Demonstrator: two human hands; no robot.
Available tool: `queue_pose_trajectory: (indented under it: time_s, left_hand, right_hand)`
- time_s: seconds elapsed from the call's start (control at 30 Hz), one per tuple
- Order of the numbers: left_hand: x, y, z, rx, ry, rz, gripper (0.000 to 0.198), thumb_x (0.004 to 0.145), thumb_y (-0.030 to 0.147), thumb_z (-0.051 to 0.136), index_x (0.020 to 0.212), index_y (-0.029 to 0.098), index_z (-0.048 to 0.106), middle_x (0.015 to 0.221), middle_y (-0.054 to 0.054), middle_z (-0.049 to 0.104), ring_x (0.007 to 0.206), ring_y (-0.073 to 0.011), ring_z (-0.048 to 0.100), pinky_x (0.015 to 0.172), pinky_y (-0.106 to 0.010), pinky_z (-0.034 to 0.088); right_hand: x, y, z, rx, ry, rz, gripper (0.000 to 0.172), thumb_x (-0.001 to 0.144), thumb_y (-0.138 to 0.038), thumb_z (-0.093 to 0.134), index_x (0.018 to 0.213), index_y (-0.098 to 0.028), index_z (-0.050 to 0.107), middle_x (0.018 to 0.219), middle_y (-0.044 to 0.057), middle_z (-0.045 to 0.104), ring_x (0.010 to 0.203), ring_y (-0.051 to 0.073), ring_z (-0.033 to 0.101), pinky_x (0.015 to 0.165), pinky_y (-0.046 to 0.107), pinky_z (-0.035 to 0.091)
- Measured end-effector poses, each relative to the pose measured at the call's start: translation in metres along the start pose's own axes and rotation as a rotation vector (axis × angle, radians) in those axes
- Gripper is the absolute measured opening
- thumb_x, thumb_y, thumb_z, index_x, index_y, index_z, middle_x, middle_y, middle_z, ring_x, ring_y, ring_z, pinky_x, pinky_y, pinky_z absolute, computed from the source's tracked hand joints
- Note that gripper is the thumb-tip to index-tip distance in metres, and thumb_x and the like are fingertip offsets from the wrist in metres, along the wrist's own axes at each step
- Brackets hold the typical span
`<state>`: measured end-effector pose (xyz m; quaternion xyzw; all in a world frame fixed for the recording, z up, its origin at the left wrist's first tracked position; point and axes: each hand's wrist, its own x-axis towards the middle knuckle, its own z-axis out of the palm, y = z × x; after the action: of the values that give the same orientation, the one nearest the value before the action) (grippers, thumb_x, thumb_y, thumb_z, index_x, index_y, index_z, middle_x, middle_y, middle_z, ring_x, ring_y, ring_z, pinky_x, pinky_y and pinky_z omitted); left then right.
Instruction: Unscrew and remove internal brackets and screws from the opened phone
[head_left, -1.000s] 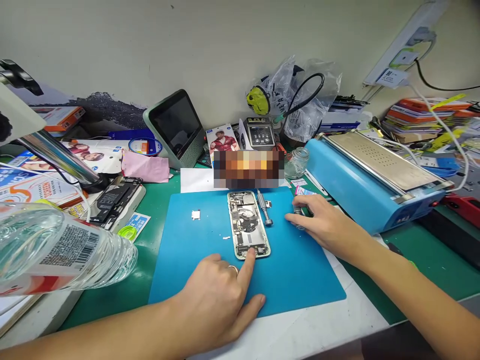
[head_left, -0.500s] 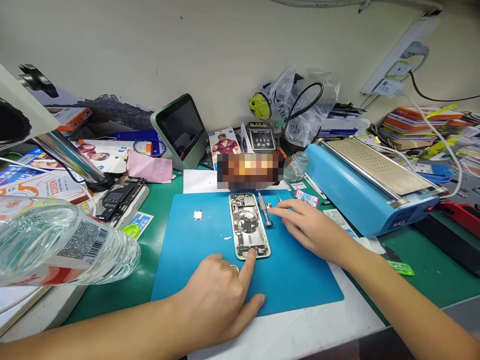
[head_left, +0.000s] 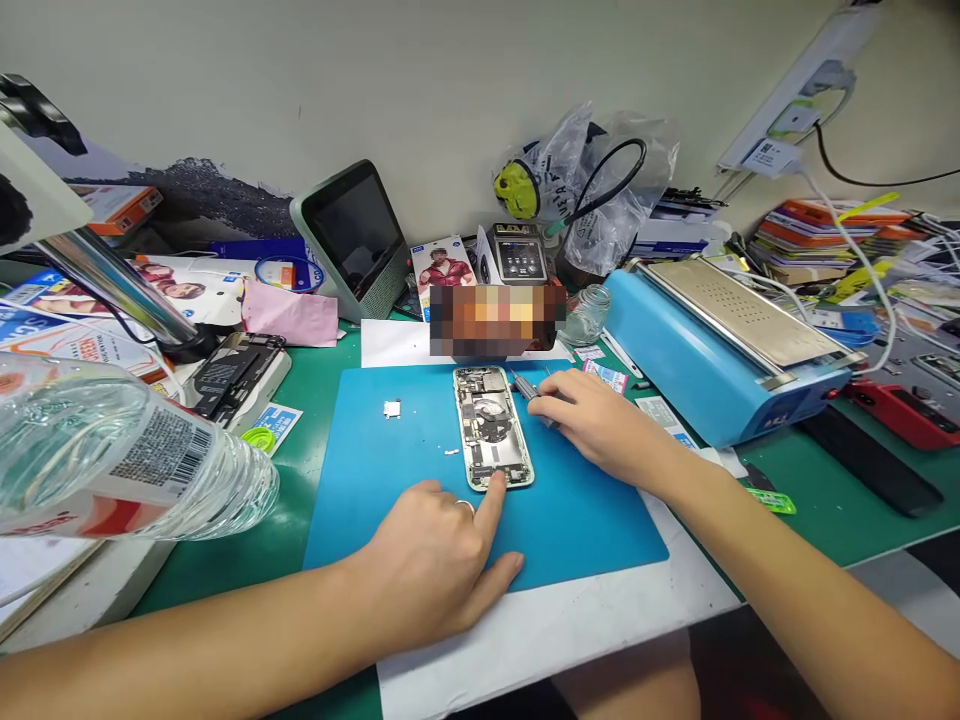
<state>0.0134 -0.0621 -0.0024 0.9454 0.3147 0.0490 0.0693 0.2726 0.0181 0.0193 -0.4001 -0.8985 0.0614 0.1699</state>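
An opened smartphone (head_left: 495, 425) lies with its inner parts showing on a blue mat (head_left: 390, 500). The index finger of my left hand (head_left: 442, 555) stretches out onto the phone's bottom edge; its thumb is spread and the hand holds nothing. Just right of the phone, the fingers of my right hand (head_left: 600, 425) are closed round a grey precision screwdriver (head_left: 525, 386), whose tip points away from me. Part of the handle is hidden under the fingers. A small metal part (head_left: 392, 409) and a tiny white piece (head_left: 451, 452) lie left of the phone.
A clear water bottle (head_left: 150, 460) looms at front left, near another opened phone (head_left: 232, 380). A blue machine with a metal plate (head_left: 720, 350) stands at right. Behind the mat are a glass jar (head_left: 589, 315), a screen device (head_left: 352, 240) and a blurred-out patch.
My right hand has moved left onto the screwdriver and its fingers have closed round it. My left index finger stays on the phone's bottom end. The whole view has shifted slightly.
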Motion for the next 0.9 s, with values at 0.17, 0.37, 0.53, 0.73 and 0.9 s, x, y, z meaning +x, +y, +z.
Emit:
queue_pose_trajectory:
  time_s: [0.17,0.37,0.53,0.73,0.9]
  left_hand:
    - [0.0,0.0,0.0,0.012,0.009,0.0,0.064,0.104,0.045,0.04,0.146,-0.003,0.045,0.066,-0.008,0.069,0.056,-0.0271,0.067,0.056,-0.041,0.053]
    - [0.001,0.0,0.0,0.024,0.003,-0.004,0.064,0.104,0.045,0.039,0.147,-0.003,0.045,0.066,-0.008,0.069,0.056,-0.0278,0.067,0.055,-0.042,0.053]
    - [-0.001,0.001,0.004,0.017,0.017,-0.005,0.059,0.105,0.043,0.036,0.143,0.0,0.049,0.066,-0.007,0.069,0.057,-0.0271,0.067,0.055,-0.041,0.052]
    - [-0.001,0.001,0.006,0.03,0.041,-0.017,0.054,0.104,0.043,0.038,0.137,0.004,0.055,0.065,-0.007,0.069,0.057,-0.0259,0.067,0.058,-0.038,0.052]
    - [-0.002,0.003,0.005,0.038,0.029,-0.027,0.055,0.104,0.043,0.035,0.137,0.004,0.055,0.065,-0.008,0.069,0.057,-0.0262,0.067,0.059,-0.039,0.053]
  right_hand:
    - [-0.031,-0.03,-0.006,0.128,0.385,0.217,0.014,0.099,-0.022,0.057,0.107,-0.027,0.067,0.096,0.003,0.072,0.088,0.02,0.067,0.082,0.033,0.053]
    - [-0.063,-0.049,0.002,0.251,0.722,0.545,0.01,0.095,-0.034,0.065,0.099,-0.026,0.07,0.081,0.0,0.071,0.066,0.017,0.066,0.059,0.028,0.052]
    - [-0.059,-0.051,0.003,0.322,0.733,0.633,0.019,0.093,-0.041,0.067,0.092,-0.023,0.072,0.08,0.001,0.072,0.069,0.018,0.067,0.063,0.03,0.054]
    - [-0.046,-0.063,-0.003,0.332,0.602,0.583,0.016,0.092,-0.034,0.067,0.082,-0.023,0.073,0.08,0.001,0.072,0.076,0.018,0.068,0.073,0.029,0.054]
    - [-0.043,-0.063,-0.001,0.3,0.584,0.562,0.014,0.093,-0.032,0.066,0.084,-0.023,0.071,0.08,0.001,0.071,0.076,0.018,0.066,0.075,0.03,0.053]
